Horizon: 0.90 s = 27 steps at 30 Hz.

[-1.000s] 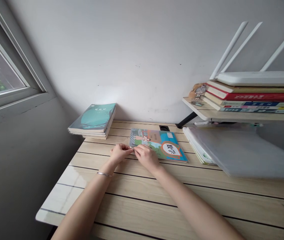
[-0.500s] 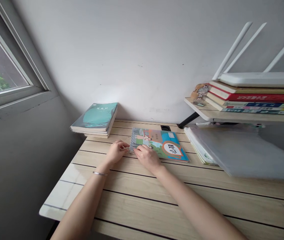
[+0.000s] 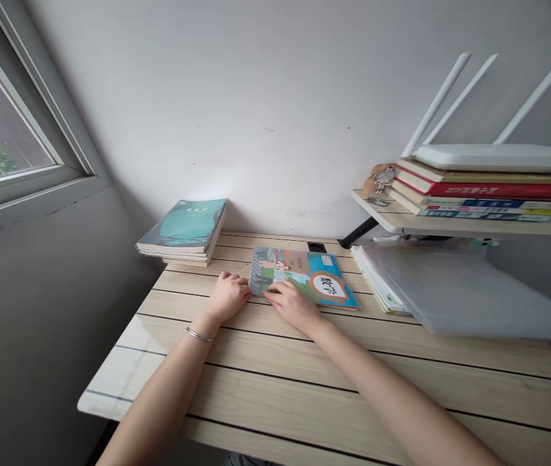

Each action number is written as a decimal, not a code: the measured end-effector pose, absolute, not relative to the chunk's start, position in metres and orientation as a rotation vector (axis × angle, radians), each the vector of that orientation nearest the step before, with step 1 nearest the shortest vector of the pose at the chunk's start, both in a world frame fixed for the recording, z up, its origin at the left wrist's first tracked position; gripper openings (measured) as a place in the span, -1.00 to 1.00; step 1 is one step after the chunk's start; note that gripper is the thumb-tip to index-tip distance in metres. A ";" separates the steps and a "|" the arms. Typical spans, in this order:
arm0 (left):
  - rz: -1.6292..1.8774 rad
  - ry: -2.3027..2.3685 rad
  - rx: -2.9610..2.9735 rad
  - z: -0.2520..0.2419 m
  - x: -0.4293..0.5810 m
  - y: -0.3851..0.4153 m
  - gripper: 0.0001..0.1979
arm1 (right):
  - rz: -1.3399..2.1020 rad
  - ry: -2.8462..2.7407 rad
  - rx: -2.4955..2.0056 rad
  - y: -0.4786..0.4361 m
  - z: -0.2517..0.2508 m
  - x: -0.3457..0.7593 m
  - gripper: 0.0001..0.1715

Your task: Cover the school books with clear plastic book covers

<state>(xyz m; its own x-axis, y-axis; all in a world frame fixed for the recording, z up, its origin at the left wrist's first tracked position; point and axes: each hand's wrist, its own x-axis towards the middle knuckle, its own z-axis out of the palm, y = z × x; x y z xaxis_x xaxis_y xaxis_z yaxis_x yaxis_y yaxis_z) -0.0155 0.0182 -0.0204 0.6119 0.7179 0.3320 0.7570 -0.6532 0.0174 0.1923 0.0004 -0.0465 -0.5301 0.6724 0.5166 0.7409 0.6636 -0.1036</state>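
A colourful textbook [image 3: 304, 265] with a blue, grey and green illustrated cover lies flat on the wooden table [image 3: 275, 388]. At its near left corner, my left hand [image 3: 230, 298] has curled fingers pressed together against the edge. A silver bangle [image 3: 200, 334] circles that wrist. My right hand [image 3: 295, 309] reaches over the textbook's near edge, thumb and fingers drawn together at the cover close to the same corner. The undersides of both hands' fingertips are hidden.
At the back left stands a stack of books topped by a teal one [image 3: 192, 223]. A grey translucent folder [image 3: 469, 291] and papers lie on the right, below a raised shelf [image 3: 401, 221] carrying books [image 3: 493, 189] and a white router [image 3: 498, 157].
My left fingers have curled in closer against the textbook's corner. My right hand has slid slightly right and towards me along the near edge. The view has shifted a little.
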 end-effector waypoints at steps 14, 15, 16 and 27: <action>-0.461 -1.165 -2.767 -0.022 0.006 0.019 -0.84 | -0.239 -2.133 -1.466 -0.024 -0.041 0.243 -0.87; -0.453 -1.162 -2.764 -0.022 0.008 0.019 -0.85 | -0.239 -2.159 -1.460 -0.021 -0.037 0.227 -0.87; -0.451 -1.160 -2.759 -0.023 0.010 0.020 -0.85 | -0.242 -2.169 -1.464 -0.018 -0.035 0.210 -0.86; -0.575 -1.203 -2.884 -0.025 -0.011 0.033 -0.76 | -0.334 -2.265 -1.323 -0.015 -0.046 0.252 -0.86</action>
